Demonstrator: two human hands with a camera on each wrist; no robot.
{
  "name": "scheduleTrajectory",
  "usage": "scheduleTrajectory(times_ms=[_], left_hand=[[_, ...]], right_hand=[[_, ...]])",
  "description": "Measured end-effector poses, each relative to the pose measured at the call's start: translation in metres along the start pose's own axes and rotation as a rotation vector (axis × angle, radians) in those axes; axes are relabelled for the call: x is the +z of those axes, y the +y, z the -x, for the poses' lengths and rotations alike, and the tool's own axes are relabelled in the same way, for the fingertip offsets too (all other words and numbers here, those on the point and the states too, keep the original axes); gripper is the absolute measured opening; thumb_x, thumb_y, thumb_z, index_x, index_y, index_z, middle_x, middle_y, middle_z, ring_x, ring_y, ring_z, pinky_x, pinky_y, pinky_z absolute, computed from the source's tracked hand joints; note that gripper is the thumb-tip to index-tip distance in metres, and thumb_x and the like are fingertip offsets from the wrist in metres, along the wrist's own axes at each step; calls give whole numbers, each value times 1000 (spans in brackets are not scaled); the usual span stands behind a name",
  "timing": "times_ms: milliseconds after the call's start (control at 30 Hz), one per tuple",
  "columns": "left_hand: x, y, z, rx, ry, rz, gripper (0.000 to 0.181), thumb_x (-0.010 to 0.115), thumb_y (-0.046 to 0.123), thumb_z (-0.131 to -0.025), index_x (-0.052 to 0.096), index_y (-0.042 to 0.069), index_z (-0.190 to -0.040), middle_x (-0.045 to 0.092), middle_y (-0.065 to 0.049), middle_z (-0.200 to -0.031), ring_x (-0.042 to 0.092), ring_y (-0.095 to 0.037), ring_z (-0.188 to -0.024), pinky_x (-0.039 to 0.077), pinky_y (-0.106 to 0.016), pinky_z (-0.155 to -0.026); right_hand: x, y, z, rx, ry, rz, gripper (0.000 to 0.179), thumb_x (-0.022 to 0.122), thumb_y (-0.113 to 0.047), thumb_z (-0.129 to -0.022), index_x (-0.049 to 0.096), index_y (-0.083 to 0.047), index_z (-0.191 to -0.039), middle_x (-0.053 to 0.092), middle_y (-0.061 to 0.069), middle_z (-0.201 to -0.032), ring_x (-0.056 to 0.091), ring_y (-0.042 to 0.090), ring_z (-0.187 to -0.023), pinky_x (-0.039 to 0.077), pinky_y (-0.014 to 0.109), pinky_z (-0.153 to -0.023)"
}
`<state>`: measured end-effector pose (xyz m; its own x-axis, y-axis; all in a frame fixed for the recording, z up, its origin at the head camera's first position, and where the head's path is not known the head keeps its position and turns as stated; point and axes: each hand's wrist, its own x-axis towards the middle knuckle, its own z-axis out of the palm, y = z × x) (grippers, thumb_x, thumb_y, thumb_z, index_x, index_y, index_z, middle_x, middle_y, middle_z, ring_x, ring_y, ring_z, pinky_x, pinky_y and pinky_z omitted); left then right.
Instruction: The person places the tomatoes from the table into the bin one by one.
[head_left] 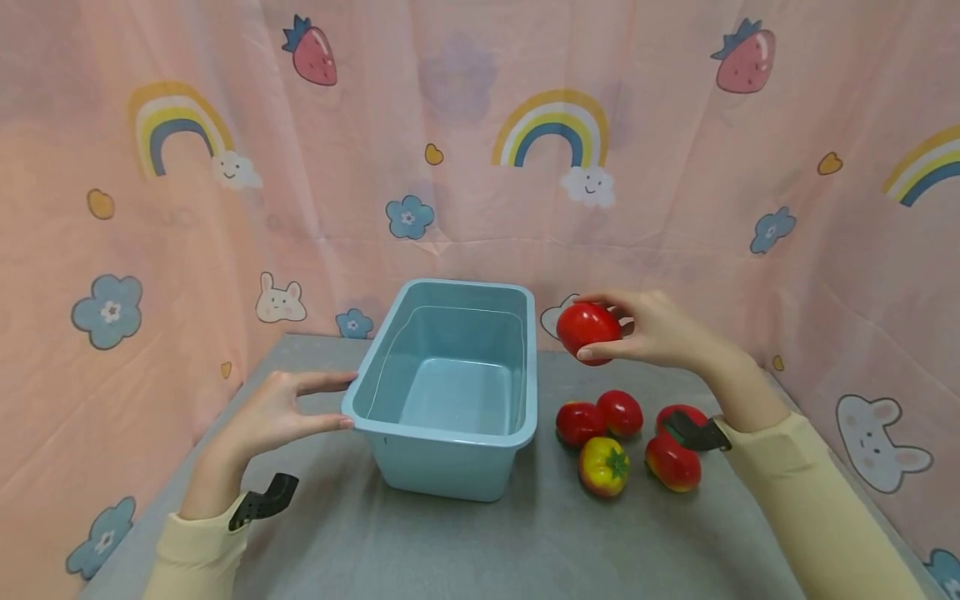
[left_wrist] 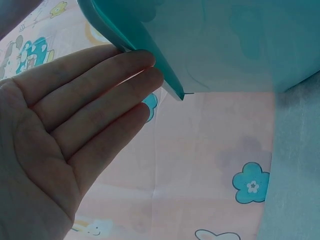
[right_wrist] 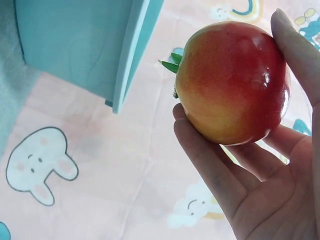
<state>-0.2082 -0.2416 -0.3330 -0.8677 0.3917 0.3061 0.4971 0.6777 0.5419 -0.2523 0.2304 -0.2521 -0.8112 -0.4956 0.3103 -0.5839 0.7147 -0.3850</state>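
Observation:
My right hand (head_left: 648, 329) grips a glossy, tomato-like fruit (head_left: 587, 330) above the table, to the right of the bin. In the right wrist view this fruit (right_wrist: 230, 82) is red shading to yellow, with a green leafy top facing the bin; thumb and fingers wrap its sides. A light blue plastic bin (head_left: 450, 482) stands mid-table, with nothing lying on its bottom. My left hand (head_left: 281, 412) is at the bin's left side, thumb and fingertips at the rim. Its fingers (left_wrist: 107, 95) stretch out straight against the rim in the left wrist view.
Several similar fruits lie right of the bin: a yellow one with its green top up (head_left: 604, 467), red ones (head_left: 580, 423) beside it, and more (head_left: 673, 463) under the right wrist's black camera mount (head_left: 693, 431). A pink patterned curtain (head_left: 480, 200) encloses the grey table (head_left: 420, 550).

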Motion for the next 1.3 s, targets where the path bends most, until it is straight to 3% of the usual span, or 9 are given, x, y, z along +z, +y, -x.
scheduleTrajectory(times_ms=[433,1300], left_hand=[[-2,1,0,39,-5,-8,56,76,44,-77,63,21,-126,68,4,-117,62,-16,-113,49,-39,-89],[-2,3,-1,15,-31,15,57,75,47,-77,62,21,-126,67,4,-119,61,-17,-115,49,-42,-90]], right_hand=[[7,-5,-17,-37,-37,-42,63,80,-36,-75,55,-13,-127,64,7,-113,61,26,-100,57,37,-73],[16,-37,-54,-55,-77,-68,66,80,-35,-74,54,-14,-130,63,8,-118,62,27,-101,56,39,-76]])
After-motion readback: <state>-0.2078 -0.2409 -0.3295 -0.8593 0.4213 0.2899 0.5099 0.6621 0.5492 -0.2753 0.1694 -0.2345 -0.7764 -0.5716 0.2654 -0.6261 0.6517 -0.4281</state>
